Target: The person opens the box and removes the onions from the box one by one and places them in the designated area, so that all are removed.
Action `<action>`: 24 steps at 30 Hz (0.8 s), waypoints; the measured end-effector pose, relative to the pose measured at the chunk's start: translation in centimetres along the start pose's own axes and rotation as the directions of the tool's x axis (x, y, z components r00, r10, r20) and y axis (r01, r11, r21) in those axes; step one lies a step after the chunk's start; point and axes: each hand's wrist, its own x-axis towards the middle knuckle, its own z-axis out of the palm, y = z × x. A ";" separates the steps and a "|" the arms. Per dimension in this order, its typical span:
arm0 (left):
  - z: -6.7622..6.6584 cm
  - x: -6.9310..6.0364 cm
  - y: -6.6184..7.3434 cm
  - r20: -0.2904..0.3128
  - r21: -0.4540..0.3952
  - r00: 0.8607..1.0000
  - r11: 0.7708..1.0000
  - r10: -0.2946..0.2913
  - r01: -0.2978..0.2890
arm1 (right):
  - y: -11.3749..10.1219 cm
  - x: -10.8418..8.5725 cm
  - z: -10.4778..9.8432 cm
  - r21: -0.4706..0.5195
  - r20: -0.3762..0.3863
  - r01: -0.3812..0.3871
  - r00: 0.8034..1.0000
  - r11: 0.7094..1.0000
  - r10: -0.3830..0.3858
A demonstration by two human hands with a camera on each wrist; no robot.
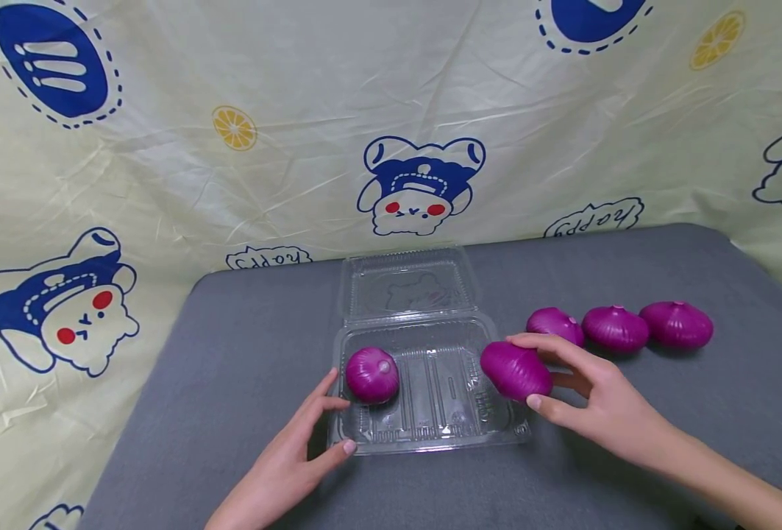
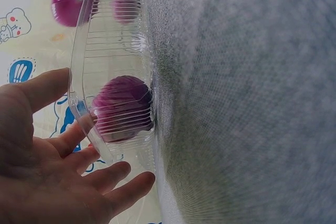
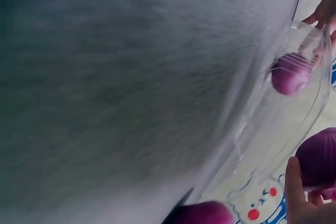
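A clear plastic clamshell box (image 1: 440, 390) lies on the table with its lid (image 1: 407, 283) folded back. One purple onion (image 1: 372, 375) sits inside it at the left. My left hand (image 1: 291, 453) is at the box's left front corner, fingers spread and mostly straight, thumb at the rim (image 2: 77, 85) in the left wrist view. Above the box's right edge, my right hand (image 1: 612, 405) grips a second purple onion (image 1: 515, 370) between thumb and fingers. In the right wrist view that held onion (image 3: 317, 158) is partly cut off by the frame's edge.
Three more purple onions stand in a row to the right of the box: a near one (image 1: 552, 324) partly behind the right hand, a middle one (image 1: 616, 329) and a far-right one (image 1: 678, 325). A grey cloth covers the table (image 1: 232, 368); a printed curtain (image 1: 298, 177) hangs behind it.
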 end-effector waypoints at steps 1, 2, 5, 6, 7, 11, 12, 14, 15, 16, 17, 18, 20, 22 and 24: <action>0.0 0.0 0.0 -0.001 -0.001 1.000 1.000 -0.001 0.001 | 0.1 -0.2 -0.3 -0.010 -0.006 0.000 1.000 1.000 0.000; 0.0 0.0 0.0 -0.002 0.000 1.000 1.000 -0.001 0.001 | 0.2 -0.5 -0.5 -0.024 -0.014 -0.003 1.000 1.000 0.003; 0.0 0.0 0.0 -0.007 0.003 1.000 1.000 0.003 -0.003 | 0.6 -1.1 -1.3 -0.078 -0.028 -0.002 1.000 0.997 0.000; 0.0 0.0 0.0 -0.008 0.005 1.000 1.000 0.004 -0.004 | 0.8 -1.3 -1.6 -0.101 -0.027 0.002 1.000 0.995 -0.005; 0.0 0.0 0.0 -0.007 0.007 1.000 1.000 0.005 -0.005 | 1.0 -1.5 -1.8 -0.124 -0.027 0.009 1.000 0.992 -0.013; 0.0 0.0 0.0 -0.008 0.010 1.000 1.000 0.005 -0.005 | 1.6 -2.1 -2.8 -0.234 -0.012 0.033 0.999 0.972 -0.037; 0.0 0.0 0.0 -0.008 0.010 1.000 1.000 0.004 -0.004 | 1.8 -2.3 -2.9 -0.262 -0.006 0.040 0.999 0.964 -0.043; 0.1 0.0 0.0 -0.008 0.009 1.000 1.000 -0.001 0.001 | 2.0 -2.6 -3.3 -0.316 0.011 0.029 1.000 0.948 -0.027; 0.1 0.0 0.0 -0.008 0.008 1.000 1.000 -0.003 0.003 | 2.2 -2.8 -3.5 -0.335 0.020 0.030 0.999 0.942 -0.024; 0.1 0.1 0.0 -0.008 0.005 1.000 1.000 -0.005 0.005 | 2.3 -3.0 -3.6 -0.362 0.027 0.019 1.000 0.932 -0.009; 0.1 0.1 0.0 -0.007 0.004 1.000 1.000 -0.008 0.008 | 2.4 -3.1 -3.7 -0.385 0.035 0.016 0.999 0.923 -0.003; 0.1 0.1 0.0 -0.006 0.002 1.000 1.000 -0.009 0.009 | 2.6 -3.2 -3.9 -0.403 0.039 0.011 0.999 0.915 0.006; 0.1 0.1 0.0 -0.005 0.001 1.000 1.000 -0.012 0.012 | 2.9 -3.4 -4.0 -0.431 0.048 0.010 0.999 0.902 0.012; 0.1 0.1 0.0 -0.002 -0.002 1.000 1.000 -0.013 0.013 | 3.2 -3.5 -4.1 -0.455 0.048 0.011 0.999 0.891 0.013; 0.1 0.1 0.0 0.001 -0.002 1.000 1.000 -0.012 0.012 | 3.5 -3.7 -4.2 -0.466 0.051 0.020 0.999 0.884 0.005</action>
